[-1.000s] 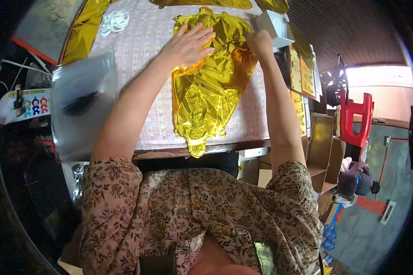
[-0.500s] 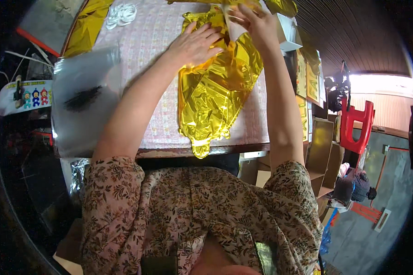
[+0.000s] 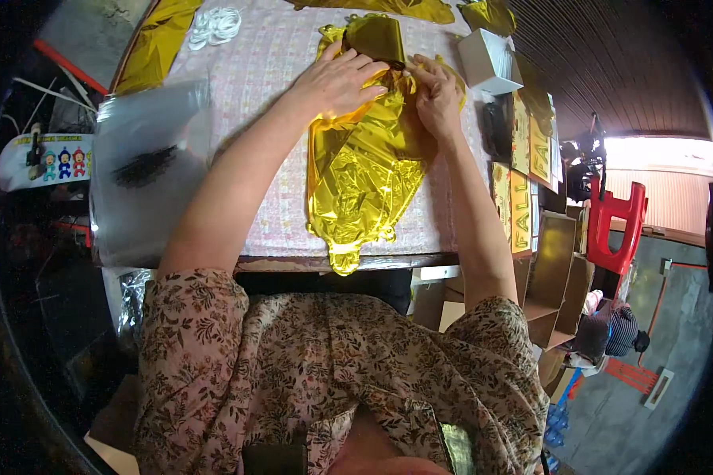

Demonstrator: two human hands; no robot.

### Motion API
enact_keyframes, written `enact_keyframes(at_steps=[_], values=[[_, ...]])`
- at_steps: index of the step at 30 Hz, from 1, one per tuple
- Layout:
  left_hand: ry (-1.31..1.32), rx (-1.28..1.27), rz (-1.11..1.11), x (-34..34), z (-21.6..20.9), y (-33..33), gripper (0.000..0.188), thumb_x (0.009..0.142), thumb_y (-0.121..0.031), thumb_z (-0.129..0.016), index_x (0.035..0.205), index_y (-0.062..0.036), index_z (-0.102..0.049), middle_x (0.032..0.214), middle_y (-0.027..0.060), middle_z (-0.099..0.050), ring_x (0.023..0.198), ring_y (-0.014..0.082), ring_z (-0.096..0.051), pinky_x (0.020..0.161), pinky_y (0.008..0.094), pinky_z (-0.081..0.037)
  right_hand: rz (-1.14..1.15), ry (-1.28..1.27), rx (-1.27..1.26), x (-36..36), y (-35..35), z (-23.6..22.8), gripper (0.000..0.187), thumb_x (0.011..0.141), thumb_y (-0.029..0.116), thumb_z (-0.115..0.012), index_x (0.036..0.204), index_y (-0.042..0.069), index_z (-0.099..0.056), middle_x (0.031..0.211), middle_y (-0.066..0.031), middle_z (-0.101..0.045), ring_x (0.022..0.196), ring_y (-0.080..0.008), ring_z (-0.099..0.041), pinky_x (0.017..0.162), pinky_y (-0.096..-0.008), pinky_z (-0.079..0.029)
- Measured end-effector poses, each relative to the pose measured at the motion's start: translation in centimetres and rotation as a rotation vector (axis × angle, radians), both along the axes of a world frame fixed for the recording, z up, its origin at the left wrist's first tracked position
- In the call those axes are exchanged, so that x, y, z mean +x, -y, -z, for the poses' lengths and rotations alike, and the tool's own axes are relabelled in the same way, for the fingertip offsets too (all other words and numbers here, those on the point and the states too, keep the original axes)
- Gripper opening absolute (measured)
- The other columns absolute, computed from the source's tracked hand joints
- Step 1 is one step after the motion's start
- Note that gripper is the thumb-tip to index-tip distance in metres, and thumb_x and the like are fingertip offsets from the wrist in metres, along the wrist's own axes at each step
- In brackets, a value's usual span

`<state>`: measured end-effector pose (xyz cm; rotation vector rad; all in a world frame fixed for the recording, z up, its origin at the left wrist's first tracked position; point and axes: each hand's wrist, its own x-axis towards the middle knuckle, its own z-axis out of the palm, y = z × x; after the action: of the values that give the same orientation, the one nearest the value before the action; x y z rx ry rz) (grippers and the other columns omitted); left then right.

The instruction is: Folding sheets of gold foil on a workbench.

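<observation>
A flat, crinkled gold foil balloon (image 3: 360,178) lies lengthwise on the table, its narrow tab poking over the near edge. My left hand (image 3: 334,84) rests with fingers spread across the balloon's upper left part. At the upper right side, my right hand (image 3: 437,96) has its fingers bent and pinches the gathered foil. Between and beyond my hands, a smooth, darker gold flap (image 3: 374,39) is folded over the far end. Part of the foil is hidden under my fingers.
A pale checked cloth (image 3: 253,119) covers the table. Clear plastic bags (image 3: 150,214) lie at left, and coiled white ribbon (image 3: 215,27) at far left. A white open box (image 3: 487,63) stands right of my hand. More gold foil (image 3: 380,8) lies at the far edge.
My right hand has come down and nearer from the far right and now grips the foil. A whitish sheet near it no longer shows. My left hand stays in place.
</observation>
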<state>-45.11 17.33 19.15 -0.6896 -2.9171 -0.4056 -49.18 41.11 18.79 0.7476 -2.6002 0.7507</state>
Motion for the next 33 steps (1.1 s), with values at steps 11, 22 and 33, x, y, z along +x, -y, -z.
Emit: enact_keyframes(at_steps=[11, 22, 33], values=[[-0.089, 0.056, 0.005, 0.1, 0.8, 0.2, 0.061, 0.106, -0.055, -0.041, 0.149, -0.0139, -0.050, 0.141, 0.0097, -0.059, 0.133, 0.0261, -0.052, 0.125, 0.0482, -0.021, 0.040, -0.021, 0.060, 1.0, 1.1, -0.1, 0.046, 0.091, 0.000, -0.061, 0.125, 0.026, -0.076, 0.148, -0.0029, -0.059, 0.137, -0.0331, -0.049, 0.116, -0.0544, -0.025], [-0.040, 0.044, 0.018, 0.3, -0.1, 0.2, 0.061, 0.105, -0.055, -0.043, 0.144, -0.0092, -0.053, 0.139, 0.0102, -0.060, 0.133, 0.0272, -0.053, 0.125, 0.0487, -0.021, 0.005, -0.092, 0.176, 0.9, 1.0, 0.7, 0.048, 0.091, 0.007, -0.064, 0.131, 0.031, -0.072, 0.153, -0.0023, -0.054, 0.140, -0.0349, -0.046, 0.116, -0.0610, -0.024], [-0.100, 0.031, 0.020, 0.1, 0.4, 0.3, 0.054, 0.105, -0.052, -0.045, 0.146, -0.0178, -0.052, 0.138, 0.0080, -0.061, 0.132, 0.0257, -0.053, 0.125, 0.0480, -0.021, 0.024, -0.077, 0.152, 1.2, 1.1, 0.6, 0.054, 0.090, -0.001, -0.055, 0.133, 0.027, -0.071, 0.154, -0.0020, -0.054, 0.144, -0.0339, -0.044, 0.118, -0.0556, -0.021]])
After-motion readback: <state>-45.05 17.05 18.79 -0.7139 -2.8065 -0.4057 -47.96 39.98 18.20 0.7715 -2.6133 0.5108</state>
